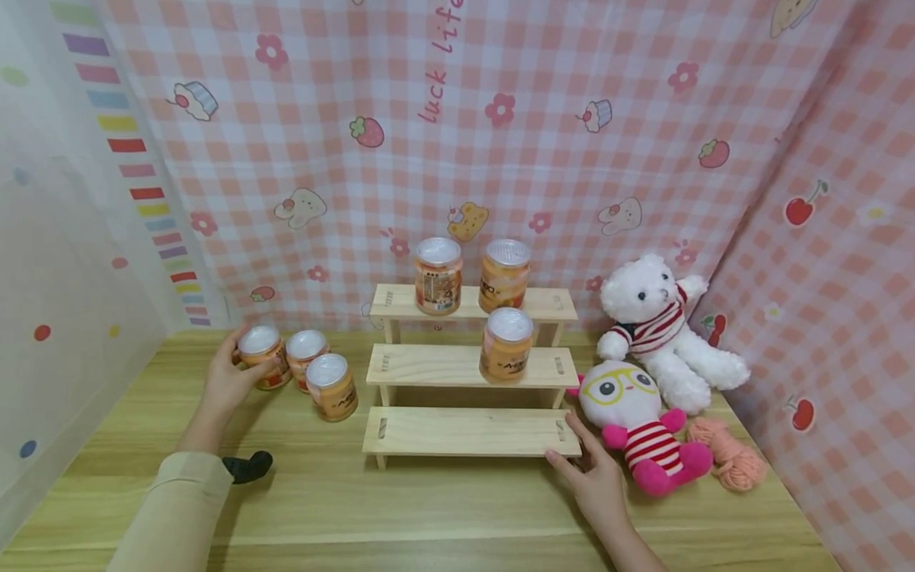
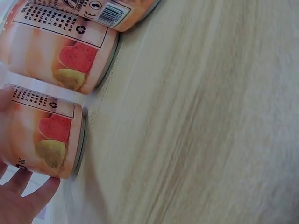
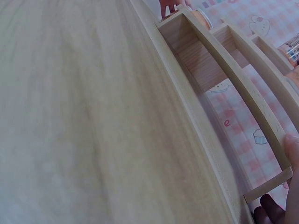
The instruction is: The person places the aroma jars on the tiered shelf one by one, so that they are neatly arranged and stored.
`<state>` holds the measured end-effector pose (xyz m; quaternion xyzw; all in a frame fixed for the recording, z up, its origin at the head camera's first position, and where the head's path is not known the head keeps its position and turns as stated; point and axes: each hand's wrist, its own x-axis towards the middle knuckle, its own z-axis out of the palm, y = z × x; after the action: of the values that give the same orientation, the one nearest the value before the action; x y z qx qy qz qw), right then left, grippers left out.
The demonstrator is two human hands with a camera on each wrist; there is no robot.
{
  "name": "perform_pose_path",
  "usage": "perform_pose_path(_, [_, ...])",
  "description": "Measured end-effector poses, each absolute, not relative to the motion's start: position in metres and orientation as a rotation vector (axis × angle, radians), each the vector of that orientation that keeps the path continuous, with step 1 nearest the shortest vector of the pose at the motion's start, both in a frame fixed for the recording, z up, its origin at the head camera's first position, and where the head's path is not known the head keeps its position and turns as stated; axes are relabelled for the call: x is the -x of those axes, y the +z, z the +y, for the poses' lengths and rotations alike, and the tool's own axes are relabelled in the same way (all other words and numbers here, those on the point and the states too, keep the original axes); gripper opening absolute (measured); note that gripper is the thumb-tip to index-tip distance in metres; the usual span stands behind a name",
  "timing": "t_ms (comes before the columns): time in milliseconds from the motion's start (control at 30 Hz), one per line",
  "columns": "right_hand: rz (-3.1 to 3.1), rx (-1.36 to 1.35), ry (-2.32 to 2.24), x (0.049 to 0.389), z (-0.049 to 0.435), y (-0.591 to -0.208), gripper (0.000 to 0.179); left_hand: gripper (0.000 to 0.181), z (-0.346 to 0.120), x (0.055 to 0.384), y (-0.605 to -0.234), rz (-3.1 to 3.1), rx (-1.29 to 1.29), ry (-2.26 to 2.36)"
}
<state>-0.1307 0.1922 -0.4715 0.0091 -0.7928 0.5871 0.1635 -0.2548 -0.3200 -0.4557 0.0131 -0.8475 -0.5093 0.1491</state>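
Note:
My left hand (image 1: 227,380) grips a small orange-and-pink can (image 1: 260,340) with a silver lid, upright on the table at the left. Thumb and fingers lie on opposite sides of this can (image 2: 46,135) in the left wrist view. Two similar cans, a middle one (image 1: 307,347) and a front one (image 1: 333,393), stand just right of it. My right hand (image 1: 596,485) holds the right end of the lowest step of a three-step wooden display stand (image 1: 465,433), thumb at the front edge. Two cans stand on the top step and one can (image 1: 506,349) on the middle step.
Right of the stand sit a white teddy bear (image 1: 654,318), a pink plush doll (image 1: 650,445) with yellow glasses and a ball of peach yarn (image 1: 729,457). A black object (image 1: 248,467) lies by the left sleeve. Checked cloth (image 1: 457,159) hangs behind the table.

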Motion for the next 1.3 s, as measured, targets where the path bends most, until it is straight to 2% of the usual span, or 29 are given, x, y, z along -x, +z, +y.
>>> perform_pose_path(767, [-2.28,0.019,1.675,0.133,0.19,-0.471,0.062,0.072,-0.314,0.246,-0.46,-2.324,-0.21,-1.473])
perform_pose_path(1300, [-2.265,0.01,1.674,0.132,0.193,-0.473,0.062,0.07,-0.294,0.223,-0.437,-2.261,-0.273,-1.43])
